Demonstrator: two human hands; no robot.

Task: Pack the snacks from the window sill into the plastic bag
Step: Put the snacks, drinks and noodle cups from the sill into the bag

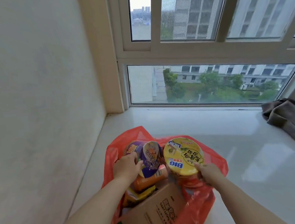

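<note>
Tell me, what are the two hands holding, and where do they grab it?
The left hand grips the purple noodle bowl at its lid's near edge. The right hand holds the yellow noodle bowl by its near rim.

1. Cream plaster wall (34, 86), left, meeting a pale glossy window sill (234, 140).
2. White-framed window (209, 52); daylight, towers, trees beyond.
3. Crumpled brown cloth (290, 119), far right on sill.

Bare forearms, no sleeves; left hand (125, 166), right hand (210, 173).
</note>
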